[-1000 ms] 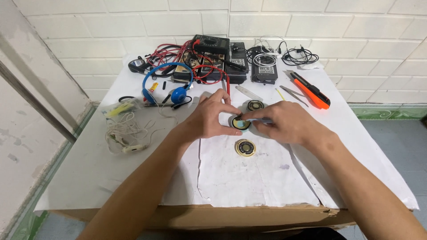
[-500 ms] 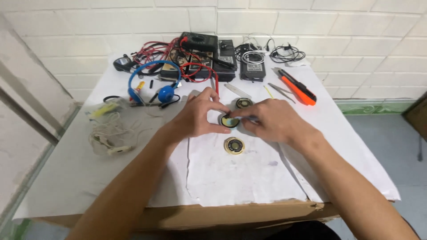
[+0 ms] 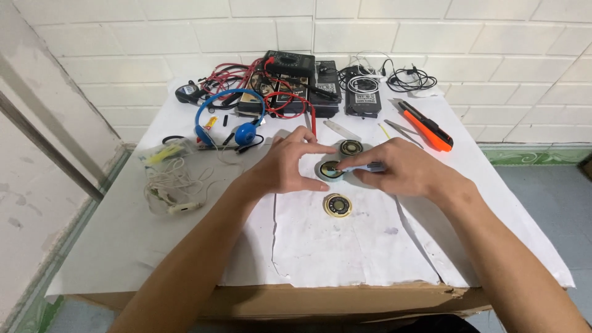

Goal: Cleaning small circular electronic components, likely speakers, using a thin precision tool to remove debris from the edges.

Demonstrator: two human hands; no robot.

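Near the left edge of the table (image 3: 111, 246), a tangle of white earphone cable (image 3: 169, 185) lay beside a small yellow-and-clear packet (image 3: 161, 153). Further in, toward the far left corner, sat blue headphones (image 3: 231, 120), with red and black test leads (image 3: 246, 80) looping behind them to a dark multimeter (image 3: 288, 61) and other black electronic boxes (image 3: 364, 95) along the far edge.

The left hand (image 3: 287, 166) rested on the white paper sheet (image 3: 345, 246) near the table's middle, its fingers curled loosely with the index stretched forward; the fingertips touched the rim of a small round speaker driver (image 3: 331, 169), steadying it rather than closing round it. A second round driver (image 3: 351, 147) lay just beyond it toward the far edge, and a third, gold-rimmed driver (image 3: 337, 205) lay just nearer the front edge, apart from both hands.

The right hand (image 3: 401, 172) met the same middle driver from the other side, thumb and forefinger pinched on a thin pale tool whose tip pressed at the driver; what kind of tool could not be told. Toward the far right corner lay an orange utility knife (image 3: 428, 126), metal tweezers (image 3: 404, 128) beside it, and coiled black cables (image 3: 410, 77) at the far edge.
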